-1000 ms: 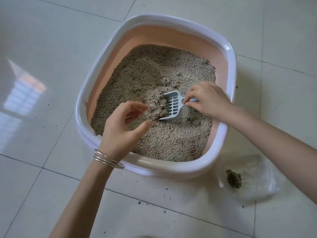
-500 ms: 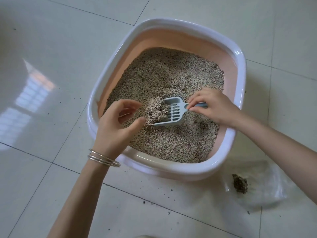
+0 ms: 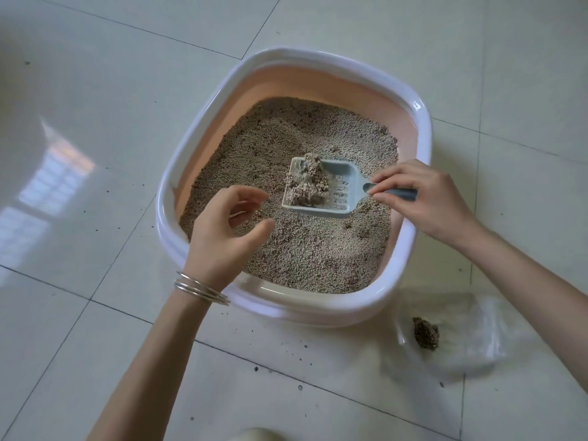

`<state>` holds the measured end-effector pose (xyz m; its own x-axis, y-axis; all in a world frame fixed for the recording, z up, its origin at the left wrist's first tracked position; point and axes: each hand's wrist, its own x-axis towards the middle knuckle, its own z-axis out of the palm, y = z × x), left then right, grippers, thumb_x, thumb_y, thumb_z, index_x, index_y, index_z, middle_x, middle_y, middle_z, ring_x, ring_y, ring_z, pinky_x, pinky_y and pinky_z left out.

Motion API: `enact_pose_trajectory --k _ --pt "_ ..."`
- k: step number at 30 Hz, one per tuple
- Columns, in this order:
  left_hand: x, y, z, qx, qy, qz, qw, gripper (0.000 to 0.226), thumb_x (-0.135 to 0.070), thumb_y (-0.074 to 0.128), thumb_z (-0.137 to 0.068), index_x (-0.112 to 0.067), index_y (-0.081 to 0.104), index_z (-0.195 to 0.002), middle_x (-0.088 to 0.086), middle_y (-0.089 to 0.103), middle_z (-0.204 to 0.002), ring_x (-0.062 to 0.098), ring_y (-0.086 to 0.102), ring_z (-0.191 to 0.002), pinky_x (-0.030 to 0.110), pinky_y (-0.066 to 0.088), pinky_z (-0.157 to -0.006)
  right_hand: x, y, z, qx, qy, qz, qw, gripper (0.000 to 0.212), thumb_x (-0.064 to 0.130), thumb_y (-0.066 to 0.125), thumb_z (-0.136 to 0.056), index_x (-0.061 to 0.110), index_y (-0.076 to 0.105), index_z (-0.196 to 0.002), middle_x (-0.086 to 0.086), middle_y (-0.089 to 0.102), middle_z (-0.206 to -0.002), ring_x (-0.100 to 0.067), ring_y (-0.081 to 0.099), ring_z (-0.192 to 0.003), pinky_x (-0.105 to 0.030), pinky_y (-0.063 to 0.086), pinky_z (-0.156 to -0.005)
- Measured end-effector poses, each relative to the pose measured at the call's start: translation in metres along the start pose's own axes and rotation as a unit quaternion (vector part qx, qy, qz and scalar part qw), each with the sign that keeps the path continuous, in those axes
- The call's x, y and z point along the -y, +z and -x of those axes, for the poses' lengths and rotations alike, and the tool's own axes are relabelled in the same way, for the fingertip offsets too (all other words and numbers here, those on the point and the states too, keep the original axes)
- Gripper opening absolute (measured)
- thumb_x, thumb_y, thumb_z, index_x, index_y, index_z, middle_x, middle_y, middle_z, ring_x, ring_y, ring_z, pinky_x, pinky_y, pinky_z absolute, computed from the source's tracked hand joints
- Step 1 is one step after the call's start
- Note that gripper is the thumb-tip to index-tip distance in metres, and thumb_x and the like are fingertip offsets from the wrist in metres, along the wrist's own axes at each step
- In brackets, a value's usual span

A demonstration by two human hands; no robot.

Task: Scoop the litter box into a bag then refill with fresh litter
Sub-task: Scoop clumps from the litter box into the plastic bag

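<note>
Grey scoop (image 3: 331, 189) with clump (image 3: 307, 183), clear of box rim (image 3: 423, 128).

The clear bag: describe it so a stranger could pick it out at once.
Start at the litter box, the white-rimmed tub on the tiled floor. Just off its near right corner, below the right hand, a clear bag lies flat on the tiles. It is see-through and holds one dark clump, unlike the pale clump in the scoop.

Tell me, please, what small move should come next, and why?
Probably carry the scoop right to the bag. The right hand holds it raised over the litter with a clump on it; the bag already has one clump.
</note>
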<state>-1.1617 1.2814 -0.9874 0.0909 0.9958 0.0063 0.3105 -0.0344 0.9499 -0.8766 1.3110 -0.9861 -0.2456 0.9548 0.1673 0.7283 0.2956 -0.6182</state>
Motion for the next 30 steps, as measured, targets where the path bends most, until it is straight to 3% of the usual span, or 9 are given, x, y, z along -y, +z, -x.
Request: enact_pose_trajectory --k 5,11,15,23,30 --pt "-0.007 0.013 0.001 0.020 0.006 0.009 1.000 0.027 -0.027 0.067 -0.067 -0.035 0.057 -0.090 0.000 0.064 -0.104 0.007 0.062 -0.095 0.014 0.048 -0.085 0.000 -0.004 0.012 -0.009 0.003 -0.001 1.000 0.007 0.012 0.072 -0.079 0.013 0.074 -0.085 0.004 0.067 -0.095 -0.016 0.058 -0.093 -0.014 0.039 -0.087" --pt "-0.011 0.019 0.002 0.030 0.009 0.021 0.999 0.027 -0.034 0.066 -0.065 -0.036 0.058 -0.090 -0.003 0.064 -0.102 0.007 0.063 -0.095 0.013 0.049 -0.084 0.004 -0.006 0.019 -0.010 0.018 -0.008 1.000 0.007 0.012 0.072 -0.078 0.013 0.075 -0.085 0.006 0.067 -0.096 -0.010 0.056 -0.094 -0.010 0.037 -0.088" --pt "-0.012 0.020 0.004 0.019 0.005 0.023 1.000 0.026 -0.024 0.067 -0.067 -0.033 0.058 -0.090 -0.005 0.064 -0.101 0.006 0.062 -0.093 0.011 0.048 -0.084 0.005 -0.009 0.024 -0.014 0.020 0.007 1.000 0.007 0.013 0.072 -0.079 0.014 0.075 -0.085 0.006 0.067 -0.095 -0.013 0.057 -0.096 -0.015 0.040 -0.089" --pt "-0.014 0.022 0.007 0.020 0.008 0.011 1.000 0.026 -0.023 0.066 -0.067 -0.034 0.058 -0.090 -0.005 0.064 -0.101 0.003 0.062 -0.090 0.011 0.048 -0.082 0.005 -0.011 0.036 -0.031 0.019 0.001 0.999 0.007 0.014 0.072 -0.079 0.014 0.075 -0.086 0.009 0.066 -0.095 -0.016 0.058 -0.096 -0.030 0.044 -0.091" --pt "-0.015 0.027 0.008 0.028 0.006 0.019 0.999 0.026 -0.020 0.069 -0.069 -0.031 0.058 -0.091 0.000 0.064 -0.102 0.007 0.063 -0.092 0.014 0.050 -0.084 0.007 -0.009 0.042 -0.037 0.019 0.003 0.999 0.007 0.015 0.072 -0.079 0.016 0.075 -0.086 0.011 0.065 -0.095 -0.016 0.058 -0.095 -0.031 0.045 -0.088"
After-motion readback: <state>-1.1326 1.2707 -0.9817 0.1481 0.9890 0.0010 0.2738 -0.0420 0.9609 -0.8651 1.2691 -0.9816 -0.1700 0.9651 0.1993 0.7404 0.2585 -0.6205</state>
